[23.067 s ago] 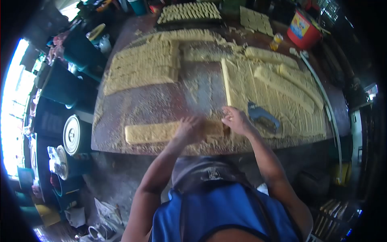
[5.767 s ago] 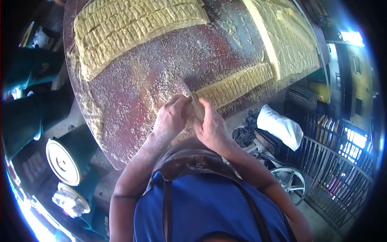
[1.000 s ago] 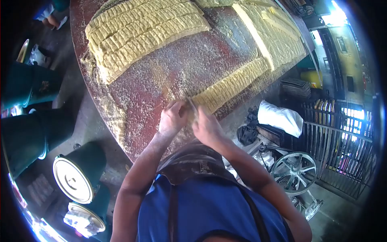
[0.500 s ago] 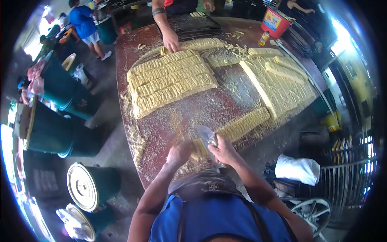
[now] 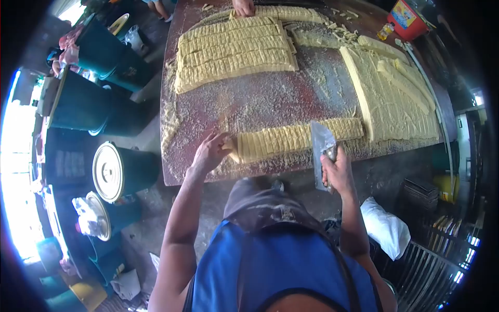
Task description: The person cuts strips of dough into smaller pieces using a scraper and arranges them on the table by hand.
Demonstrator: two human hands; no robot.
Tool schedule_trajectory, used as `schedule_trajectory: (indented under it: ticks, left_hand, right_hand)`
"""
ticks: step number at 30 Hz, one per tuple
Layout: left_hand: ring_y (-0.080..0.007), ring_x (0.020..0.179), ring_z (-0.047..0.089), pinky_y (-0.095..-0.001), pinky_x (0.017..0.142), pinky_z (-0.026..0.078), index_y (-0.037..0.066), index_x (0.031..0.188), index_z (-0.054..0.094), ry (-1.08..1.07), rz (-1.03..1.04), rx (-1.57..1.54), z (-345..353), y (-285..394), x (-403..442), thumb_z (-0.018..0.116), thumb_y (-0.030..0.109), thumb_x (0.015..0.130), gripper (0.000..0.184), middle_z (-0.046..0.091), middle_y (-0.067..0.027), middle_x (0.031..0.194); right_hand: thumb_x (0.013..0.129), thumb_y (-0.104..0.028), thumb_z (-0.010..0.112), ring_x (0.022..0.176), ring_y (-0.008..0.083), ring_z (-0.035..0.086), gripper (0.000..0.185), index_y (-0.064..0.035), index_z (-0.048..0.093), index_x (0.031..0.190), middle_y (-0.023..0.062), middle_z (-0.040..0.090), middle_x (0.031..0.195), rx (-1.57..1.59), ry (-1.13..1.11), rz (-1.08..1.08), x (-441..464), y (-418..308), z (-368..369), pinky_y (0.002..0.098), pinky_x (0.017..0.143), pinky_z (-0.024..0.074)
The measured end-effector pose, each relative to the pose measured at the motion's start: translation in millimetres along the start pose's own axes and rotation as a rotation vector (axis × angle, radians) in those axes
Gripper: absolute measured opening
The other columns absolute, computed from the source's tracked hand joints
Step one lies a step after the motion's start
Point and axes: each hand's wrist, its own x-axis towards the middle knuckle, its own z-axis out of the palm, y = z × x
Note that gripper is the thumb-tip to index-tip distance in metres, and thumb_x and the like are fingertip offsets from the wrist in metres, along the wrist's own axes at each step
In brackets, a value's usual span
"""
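Note:
A long strip of pale yellow dough (image 5: 291,139), cut crosswise into many narrow slices, lies along the near side of the floury table. At its left end is my left hand (image 5: 209,152), fingers apart, with the tips touching the slightly skewed end slices. My right hand (image 5: 338,169) is closed around the handle of a broad-bladed metal dough scraper (image 5: 318,151). The blade stands upright at the strip's near edge, right of its middle; whether it touches the dough I cannot tell.
Sliced dough rows (image 5: 234,52) lie farther back, near another person's hand (image 5: 243,7). A thick dough slab (image 5: 397,99) is at right, by a red bucket (image 5: 408,21) and a small bottle (image 5: 385,31). Green lidded bins (image 5: 132,174) stand left; a white sack (image 5: 384,226) lies right.
My hands have moved apart: the left to the strip's left end, the right rightward with the scraper, now lifted upright. The sliced strip reaches farther left, and the view has tipped down.

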Motion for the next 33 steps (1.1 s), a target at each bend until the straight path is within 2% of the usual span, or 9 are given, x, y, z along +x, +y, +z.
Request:
schedule_trajectory:
  ticks: [3,5,8,16,20,22,27,29,33]
  left_hand:
    - [-0.0282,0.096,0.067,-0.0408,0.088,0.054,0.014,0.119,0.072,-0.039,0.227,0.178,0.4,-10.5,12.1,0.081,0.019,0.081,0.039,0.067,-0.0112,0.107]
    - [-0.0295,0.100,0.064,-0.0417,0.092,0.052,0.013,0.115,0.074,-0.059,0.218,0.133,-1.5,-10.5,18.2,0.082,0.023,0.079,0.038,0.067,-0.0105,0.104]
    - [-0.0289,0.099,0.068,-0.0418,0.087,0.054,0.013,0.107,0.076,-0.142,0.045,0.138,-13.3,-14.6,18.3,0.077,0.032,0.084,0.029,0.070,-0.0111,0.102]
    - [-0.0294,0.092,0.072,-0.0423,0.082,0.054,0.011,0.108,0.076,-0.178,-0.221,-0.051,-43.1,-25.6,24.1,0.071,0.028,0.088,0.027,0.072,-0.0155,0.107]
    - [-0.0279,0.094,0.071,-0.0414,0.084,0.055,0.011,0.110,0.075,-0.065,-0.457,-0.104,-52.3,-28.7,22.0,0.071,0.028,0.088,0.029,0.071,-0.0164,0.110]
    - [-0.0290,0.100,0.069,-0.0418,0.087,0.054,0.012,0.115,0.074,0.021,-0.156,0.296,-48.3,-36.9,14.1,0.073,0.029,0.086,0.033,0.071,-0.0133,0.112]
    - [-0.0310,0.101,0.069,-0.0415,0.087,0.055,0.014,0.109,0.076,0.140,-0.072,0.139,-31.1,-36.7,7.6,0.076,0.029,0.084,0.029,0.073,-0.0115,0.108]
    - [-0.0326,0.094,0.071,-0.0412,0.084,0.056,0.013,0.105,0.076,0.139,-0.402,0.041,-23.7,-36.0,2.5,0.075,0.028,0.084,0.026,0.075,-0.0113,0.099]
    - [-0.0308,0.088,0.073,-0.0394,0.081,0.056,0.007,0.101,0.074,0.299,-0.708,-0.092,-0.6,-30.5,-28.2,0.072,0.031,0.087,0.028,0.075,-0.0165,0.093]
  right_hand:
    - [0.097,-0.011,0.061,0.044,0.0098,0.055,0.020,-0.0030,0.048,0.109,0.0042,0.058,0.069,0.039,0.043,-0.013,0.2,1.9,-2.3,0.0267,0.037,0.0433]
    - [0.097,-0.011,0.061,0.043,0.0096,0.052,0.019,-0.0032,0.048,0.107,0.0034,0.055,0.068,0.050,0.062,-0.013,-3.3,-4.9,-0.1,0.0264,0.036,0.0418]
    - [0.097,-0.011,0.061,0.044,0.0097,0.053,0.019,-0.0029,0.048,0.107,0.0034,0.056,0.068,0.016,0.076,-0.012,-5.5,-8.7,3.5,0.0262,0.037,0.0422]
    - [0.097,-0.012,0.062,0.044,0.0097,0.054,0.018,-0.0026,0.048,0.105,0.0027,0.056,0.066,-0.048,0.112,-0.022,1.0,-34.2,34.0,0.0268,0.038,0.0430]
    - [0.097,-0.013,0.063,0.045,0.0100,0.056,0.019,-0.0029,0.049,0.103,0.0030,0.057,0.067,-0.030,0.066,-0.071,11.7,-29.7,36.7,0.0274,0.039,0.0436]
    - [0.097,-0.014,0.064,0.046,0.0105,0.057,0.020,-0.0033,0.048,0.101,0.0038,0.058,0.067,-0.101,0.040,-0.081,19.0,-32.0,34.4,0.0279,0.040,0.0443]
    - [0.097,-0.017,0.065,0.046,0.0112,0.058,0.021,-0.0035,0.048,0.099,0.0036,0.057,0.063,-0.177,-0.050,-0.114,37.2,-38.4,27.4,0.0285,0.040,0.0447]
    - [0.097,-0.018,0.065,0.046,0.0113,0.058,0.022,-0.0033,0.049,0.100,0.0036,0.057,0.062,-0.208,-0.107,-0.147,48.1,-39.1,22.0,0.0287,0.040,0.0449]
    - [0.099,-0.019,0.062,0.048,0.0116,0.061,0.021,-0.0025,0.049,0.103,0.0059,0.062,0.069,-0.156,-0.262,-0.090,67.8,-48.6,31.0,0.0290,0.041,0.0466]
